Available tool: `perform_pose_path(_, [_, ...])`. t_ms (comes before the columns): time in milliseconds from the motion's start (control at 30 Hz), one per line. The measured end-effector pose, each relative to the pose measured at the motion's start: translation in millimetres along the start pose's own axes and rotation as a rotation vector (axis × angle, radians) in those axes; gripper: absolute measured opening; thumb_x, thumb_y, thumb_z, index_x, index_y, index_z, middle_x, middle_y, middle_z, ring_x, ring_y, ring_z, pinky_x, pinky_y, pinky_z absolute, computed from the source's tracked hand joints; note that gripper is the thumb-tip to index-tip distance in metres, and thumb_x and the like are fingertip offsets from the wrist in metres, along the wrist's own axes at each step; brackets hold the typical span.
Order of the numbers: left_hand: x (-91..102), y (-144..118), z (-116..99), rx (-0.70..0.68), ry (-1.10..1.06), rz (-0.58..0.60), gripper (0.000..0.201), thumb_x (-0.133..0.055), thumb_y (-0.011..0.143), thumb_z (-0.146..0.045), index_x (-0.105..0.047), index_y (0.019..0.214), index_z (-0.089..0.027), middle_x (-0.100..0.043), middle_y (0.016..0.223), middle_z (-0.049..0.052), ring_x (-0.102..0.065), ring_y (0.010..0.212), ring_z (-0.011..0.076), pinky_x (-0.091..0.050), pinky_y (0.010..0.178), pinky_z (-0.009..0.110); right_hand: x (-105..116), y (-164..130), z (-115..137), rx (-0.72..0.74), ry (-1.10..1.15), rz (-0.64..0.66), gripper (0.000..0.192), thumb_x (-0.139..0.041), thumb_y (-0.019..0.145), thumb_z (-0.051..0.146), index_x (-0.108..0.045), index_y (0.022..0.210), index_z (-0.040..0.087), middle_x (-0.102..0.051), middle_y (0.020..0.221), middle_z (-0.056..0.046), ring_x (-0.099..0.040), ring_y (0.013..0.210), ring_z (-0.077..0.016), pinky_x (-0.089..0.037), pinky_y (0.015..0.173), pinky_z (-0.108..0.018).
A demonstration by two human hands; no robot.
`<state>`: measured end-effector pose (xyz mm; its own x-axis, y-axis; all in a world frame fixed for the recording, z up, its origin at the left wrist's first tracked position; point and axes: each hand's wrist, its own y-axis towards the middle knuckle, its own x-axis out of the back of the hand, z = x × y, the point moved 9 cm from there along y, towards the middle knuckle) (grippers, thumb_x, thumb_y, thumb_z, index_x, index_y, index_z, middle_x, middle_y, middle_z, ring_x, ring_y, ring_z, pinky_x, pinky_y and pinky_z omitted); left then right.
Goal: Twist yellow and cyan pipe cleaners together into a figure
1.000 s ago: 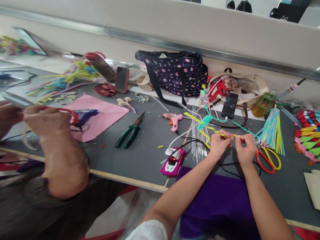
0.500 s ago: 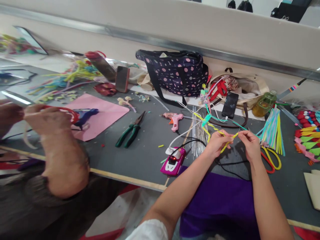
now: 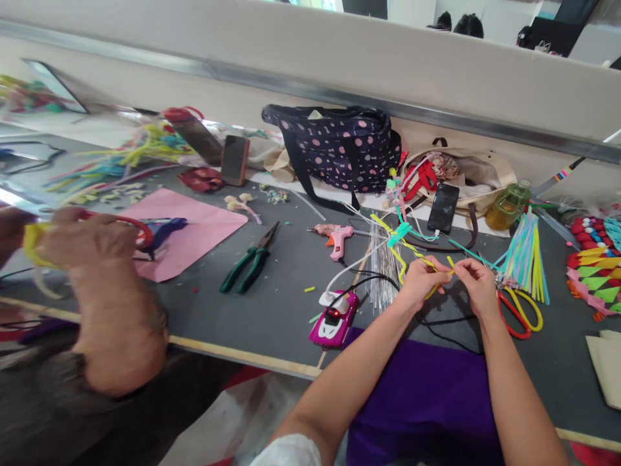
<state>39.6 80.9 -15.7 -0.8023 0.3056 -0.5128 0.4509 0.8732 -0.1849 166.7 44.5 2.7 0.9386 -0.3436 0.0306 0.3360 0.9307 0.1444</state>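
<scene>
Now yellow pipe cleaner [image 3: 439, 267] pinched between both hands [image 3: 449, 285].

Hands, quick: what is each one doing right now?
Left hand: closed, pinching the yellow pipe cleaner.
Right hand: closed, pinching the same pipe cleaner's other end.

1. The table [image 3: 286, 304] has a dark grey top with a pale wooden strip along its near edge.
2. Left of centre lies a pink sheet [image 3: 194, 230]; green-handled pliers [image 3: 250, 262] lie just right of it.
3. A pink glue gun [image 3: 336, 234] lies near the middle, with a magenta power strip [image 3: 334, 320] nearer the front edge.
4. A purple cloth [image 3: 427, 395] covers the near edge.
5. At the back stand a dotted bag [image 3: 339, 145] and a beige bag [image 3: 478, 175]; a black phone [image 3: 442, 207] leans against the beige one.
6. To the right lie red and yellow scissors [image 3: 521, 310], a bundle of pipe cleaners [image 3: 526, 259] and a green bottle [image 3: 509, 204].
</scene>
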Motion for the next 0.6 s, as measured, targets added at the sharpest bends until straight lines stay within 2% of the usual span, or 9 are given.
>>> perform_pose_path(133, [-0.4, -2.2, -6.0, -0.083, 0.121, -0.046, 0.021, -0.076, 0.053, -0.015, -0.057, 0.061, -0.012, -0.068, 0.069, 0.004, -0.056, 0.049, 0.0090, -0.046, 0.039, 0.019, 0.3, -2.0, -2.9, 0.001, -0.040, -0.064, 0.019, -0.067, 0.075, 0.036, -0.061, 0.070, 0.019, -0.056, 0.064, 0.003, -0.048, 0.060, -0.0119, -0.039, 0.058, -0.024])
perform_pose_path(267, [0.1, -1.9, -5.7, -0.058, 0.102, -0.038, 0.022, -0.076, 0.052, -0.014, -0.056, 0.061, -0.013, -0.067, 0.069, 0.004, -0.057, 0.050, 0.0096, -0.046, 0.038, 0.018, 0.1, -0.9, -7.0, -0.019, -0.004, -0.070, 0.019, -0.068, 0.074, 0.036, -0.059, 0.071, 0.019, -0.055, 0.065, 0.003, -0.048, 0.060, -0.0117, -0.039, 0.059, -0.024])
perform_pose_path(400, [-5.0, -1.4, 2.6, 0.069, -0.023, 0.056, 0.029, -0.080, 0.049, -0.015, -0.054, 0.062, -0.013, -0.069, 0.070, 0.004, -0.059, 0.050, 0.0108, -0.043, 0.036, 0.018, -5.1, 0.4, -4.6, -0.042, 0.153, 0.031, 0.018, -0.070, 0.070, 0.032, -0.062, 0.082, 0.021, -0.058, 0.080, 0.000, -0.052, 0.069, -0.0135, -0.044, 0.064, -0.026])
perform_pose_path(500, [-9.5, -3.2, 10.9, 0.177, -0.088, 0.112, 0.031, -0.081, 0.046, -0.014, -0.055, 0.063, -0.014, -0.068, 0.064, 0.003, -0.062, 0.050, 0.0127, -0.041, 0.035, 0.016, -10.0, -1.1, 1.6, -0.032, 0.197, 0.131, 0.008, -0.065, 0.072, 0.028, -0.064, 0.076, 0.021, -0.057, 0.083, -0.001, -0.054, 0.075, -0.0160, -0.046, 0.067, -0.029])
perform_pose_path(600, [-12.4, -5.2, 13.8, 0.228, -0.116, 0.146, 0.032, -0.082, 0.047, -0.014, -0.055, 0.063, -0.014, -0.063, 0.055, 0.000, -0.063, 0.051, 0.0133, -0.040, 0.036, 0.014, -12.4, -2.7, 11.4, 0.045, 0.162, 0.214, 0.008, -0.060, 0.074, 0.027, -0.067, 0.072, 0.022, -0.055, 0.083, -0.002, -0.054, 0.084, -0.0187, -0.046, 0.075, -0.032])
